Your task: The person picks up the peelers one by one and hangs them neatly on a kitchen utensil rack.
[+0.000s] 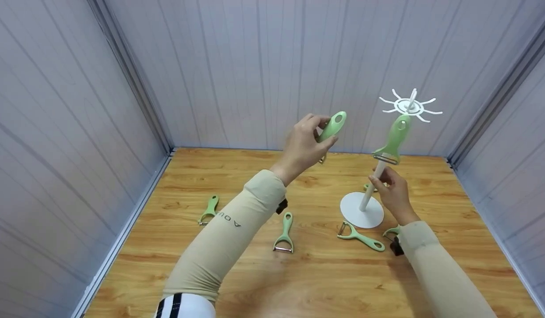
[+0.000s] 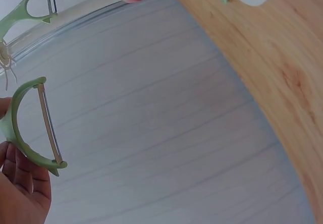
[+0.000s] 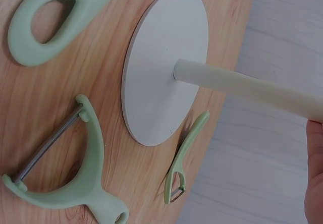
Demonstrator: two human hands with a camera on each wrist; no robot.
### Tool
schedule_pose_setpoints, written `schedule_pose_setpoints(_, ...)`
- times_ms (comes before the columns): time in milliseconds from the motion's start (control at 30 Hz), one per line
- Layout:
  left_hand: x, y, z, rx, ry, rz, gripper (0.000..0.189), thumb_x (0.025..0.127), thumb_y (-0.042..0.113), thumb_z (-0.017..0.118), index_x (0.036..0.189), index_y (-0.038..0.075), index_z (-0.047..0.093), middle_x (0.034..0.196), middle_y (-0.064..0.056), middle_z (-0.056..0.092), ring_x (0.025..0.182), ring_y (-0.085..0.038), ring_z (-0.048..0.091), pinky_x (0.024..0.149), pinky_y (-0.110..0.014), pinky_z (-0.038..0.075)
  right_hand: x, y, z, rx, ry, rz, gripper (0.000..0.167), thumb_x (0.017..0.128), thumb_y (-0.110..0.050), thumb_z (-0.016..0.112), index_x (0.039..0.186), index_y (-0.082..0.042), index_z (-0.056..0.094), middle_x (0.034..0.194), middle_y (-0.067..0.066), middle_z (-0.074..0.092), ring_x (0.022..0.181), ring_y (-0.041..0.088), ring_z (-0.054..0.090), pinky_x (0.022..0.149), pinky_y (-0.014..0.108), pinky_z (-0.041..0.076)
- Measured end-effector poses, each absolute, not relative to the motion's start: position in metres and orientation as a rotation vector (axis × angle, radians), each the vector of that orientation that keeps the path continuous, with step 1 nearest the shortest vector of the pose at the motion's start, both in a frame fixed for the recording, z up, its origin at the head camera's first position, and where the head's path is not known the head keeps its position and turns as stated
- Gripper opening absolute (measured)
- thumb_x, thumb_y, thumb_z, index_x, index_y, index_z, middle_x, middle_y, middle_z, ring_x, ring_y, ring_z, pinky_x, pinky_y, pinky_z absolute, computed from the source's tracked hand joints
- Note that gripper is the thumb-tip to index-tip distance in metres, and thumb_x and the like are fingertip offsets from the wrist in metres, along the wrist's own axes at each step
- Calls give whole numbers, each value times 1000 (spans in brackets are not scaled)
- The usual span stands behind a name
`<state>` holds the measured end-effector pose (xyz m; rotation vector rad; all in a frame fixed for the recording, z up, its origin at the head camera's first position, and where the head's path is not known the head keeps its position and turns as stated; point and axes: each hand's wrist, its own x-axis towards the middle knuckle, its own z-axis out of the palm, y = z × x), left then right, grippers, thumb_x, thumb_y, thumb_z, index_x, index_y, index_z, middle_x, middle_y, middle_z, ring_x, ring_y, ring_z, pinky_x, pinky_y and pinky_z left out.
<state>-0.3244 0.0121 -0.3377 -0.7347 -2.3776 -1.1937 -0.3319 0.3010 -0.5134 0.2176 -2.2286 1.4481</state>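
Note:
My left hand point(image 1: 304, 143) holds a light green peeler point(image 1: 332, 126) up in the air, its holed handle end pointing up and right. In the left wrist view, that peeler's wide head and blade point(image 2: 49, 125) stick out past the fingers. A white stand point(image 1: 354, 213) has a round base, a pole and a ring of curved hooks point(image 1: 400, 105) on top. Lower on the pole, my right hand point(image 1: 395, 196) grips it between thumb and fingers. From one front hook hangs another green peeler point(image 1: 394, 139), blade down. The held peeler is left of the hooks, apart from them.
More green peelers lie on the wooden table point(image 1: 325, 282): one at left point(image 1: 211, 205), one in the middle point(image 1: 287, 225), one before the base point(image 1: 365, 240), one partly under the right sleeve point(image 1: 391, 230), one behind the pole point(image 3: 184, 151). Panelled walls point(image 1: 237, 75) enclose the table.

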Motion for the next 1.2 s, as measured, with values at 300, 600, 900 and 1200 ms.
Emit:
schedule_pose_setpoints(300, -323, 29, -334, -771, -2280, -1249, 42, 99, 22, 84, 135, 3, 72, 114, -10, 72, 87, -15, 66, 79, -19, 57, -332, 301, -513, 211, -2231, 1436, 19, 103, -2, 73, 118, 9, 71, 91, -6, 70, 83, -3, 62, 75, 12, 51)
schedule_pose_setpoints(600, -321, 46, -331, -797, -2205, -1376, 41, 99, 19, 84, 134, 2, 72, 111, -10, 72, 84, -12, 64, 75, -16, 54, -332, 300, -512, 242, -2203, 1419, 19, 101, 1, 74, 118, 8, 72, 93, 8, 72, 81, -4, 60, 75, 12, 51)
schedule_pose_setpoints(900, -320, 61, -331, -800, -2166, -1461, 40, 99, 17, 83, 134, 1, 72, 109, -10, 72, 83, -10, 63, 71, -14, 55, -333, 301, -514, 235, -2214, 1430, 18, 102, 2, 72, 119, 9, 72, 91, 1, 71, 80, -3, 61, 70, 10, 52)
schedule_pose_setpoints(1200, -323, 75, -333, -786, -2175, -1507, 42, 100, 19, 82, 136, 2, 72, 111, -11, 72, 81, -7, 59, 68, -13, 52, -332, 296, -514, 226, -2192, 1380, 19, 99, 8, 72, 118, 11, 71, 96, 23, 72, 79, -7, 58, 74, 9, 48)
